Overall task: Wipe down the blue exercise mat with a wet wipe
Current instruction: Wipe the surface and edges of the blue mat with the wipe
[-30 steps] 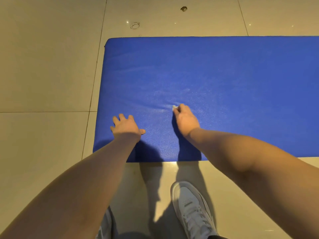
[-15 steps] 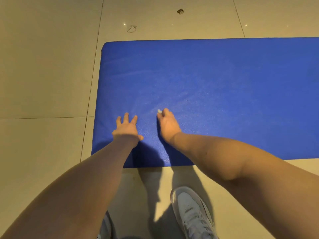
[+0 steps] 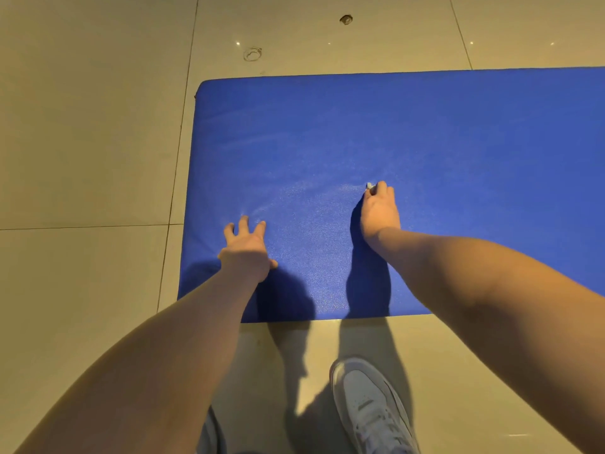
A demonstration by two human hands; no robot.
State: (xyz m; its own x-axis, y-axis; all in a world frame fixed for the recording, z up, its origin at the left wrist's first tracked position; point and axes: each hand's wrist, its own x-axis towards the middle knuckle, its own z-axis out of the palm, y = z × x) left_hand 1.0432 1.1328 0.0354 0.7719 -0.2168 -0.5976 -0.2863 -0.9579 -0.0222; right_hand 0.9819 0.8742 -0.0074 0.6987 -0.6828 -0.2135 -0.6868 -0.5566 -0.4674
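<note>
We had swept our right hand (image 3: 379, 214), fingers curled round the small crumpled white wet wipe (image 3: 370, 185), rightward across the flat blue padded exercise mat (image 3: 458, 142), away from our open left hand (image 3: 247, 249) bracing its near corner, so wiping continued

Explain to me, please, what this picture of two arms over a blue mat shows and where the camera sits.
There is no machine here: a person wears one wide-angle camera on the head, looking forward and down, so both bare arms reach in from below. A blue mat lies flat on a tiled floor. The left hand rests on the mat near its left end, fingers spread, holding nothing. The right hand presses a white wipe onto the mat; only a small bit shows past the fingertips. Faint pale streaks between the hands look like wiping marks. A white shoe stands on the floor on the near side of the mat.
</note>
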